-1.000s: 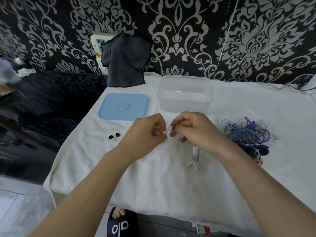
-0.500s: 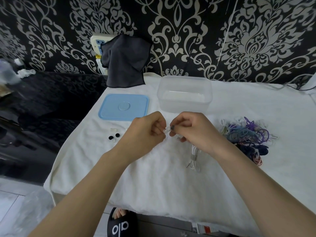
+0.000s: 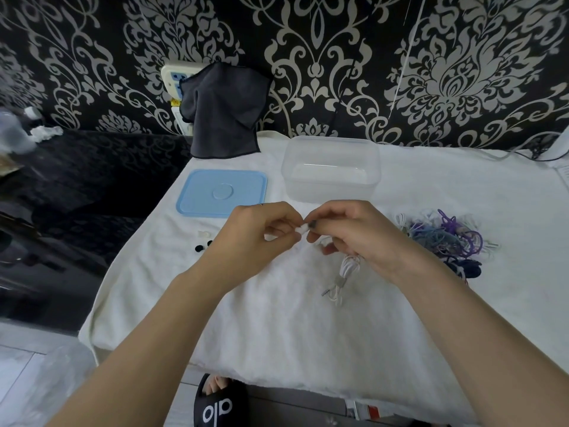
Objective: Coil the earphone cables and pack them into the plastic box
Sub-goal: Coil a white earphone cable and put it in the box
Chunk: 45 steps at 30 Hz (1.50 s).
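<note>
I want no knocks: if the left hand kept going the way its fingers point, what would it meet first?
The left hand points toward the right hand. It would first meet the small white earbud pinched between them, then the right hand's fingertips. Depth looks about level, so contact seems likely.

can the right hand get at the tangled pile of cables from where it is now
Probably yes. The tangled pile lies on the white cloth just right of the right hand, with nothing between them, but that hand is now pinching a white earphone and would need to let go.

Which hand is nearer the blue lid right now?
Left. The left hand sits just below the blue lid's near right corner; the right hand is farther right, below the plastic box.
</note>
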Each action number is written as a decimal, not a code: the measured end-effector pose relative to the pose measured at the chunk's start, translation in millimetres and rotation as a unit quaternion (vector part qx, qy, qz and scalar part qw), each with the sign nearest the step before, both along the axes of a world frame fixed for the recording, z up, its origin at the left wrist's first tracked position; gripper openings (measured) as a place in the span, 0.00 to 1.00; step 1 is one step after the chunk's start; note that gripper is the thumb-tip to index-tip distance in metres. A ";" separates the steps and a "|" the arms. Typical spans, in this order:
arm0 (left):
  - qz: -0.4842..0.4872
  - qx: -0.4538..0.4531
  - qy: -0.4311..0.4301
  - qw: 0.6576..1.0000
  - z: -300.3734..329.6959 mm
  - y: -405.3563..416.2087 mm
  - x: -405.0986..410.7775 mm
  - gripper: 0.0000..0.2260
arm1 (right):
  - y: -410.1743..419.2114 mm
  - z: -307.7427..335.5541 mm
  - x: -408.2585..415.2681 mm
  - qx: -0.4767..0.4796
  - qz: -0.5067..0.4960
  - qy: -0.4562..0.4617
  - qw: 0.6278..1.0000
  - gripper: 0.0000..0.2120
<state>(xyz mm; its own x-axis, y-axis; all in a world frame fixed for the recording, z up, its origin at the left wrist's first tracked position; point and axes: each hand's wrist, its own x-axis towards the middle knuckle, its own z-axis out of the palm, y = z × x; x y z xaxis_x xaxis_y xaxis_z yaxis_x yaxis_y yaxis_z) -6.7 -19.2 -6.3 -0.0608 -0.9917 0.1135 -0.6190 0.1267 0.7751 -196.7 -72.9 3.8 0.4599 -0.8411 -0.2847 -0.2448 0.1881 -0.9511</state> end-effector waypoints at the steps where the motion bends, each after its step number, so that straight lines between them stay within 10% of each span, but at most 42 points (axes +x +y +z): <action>1: -0.002 -0.002 0.004 1.000 1.1 0.7 0.1 0.07 | -1.1 0.3 -0.9 0.011 0.004 -0.004 1.000 0.07; 45: -0.059 0.072 0.235 0.968 16.1 4.9 -3.1 0.04 | -5.5 3.5 -4.6 0.227 0.025 -0.163 0.960 0.08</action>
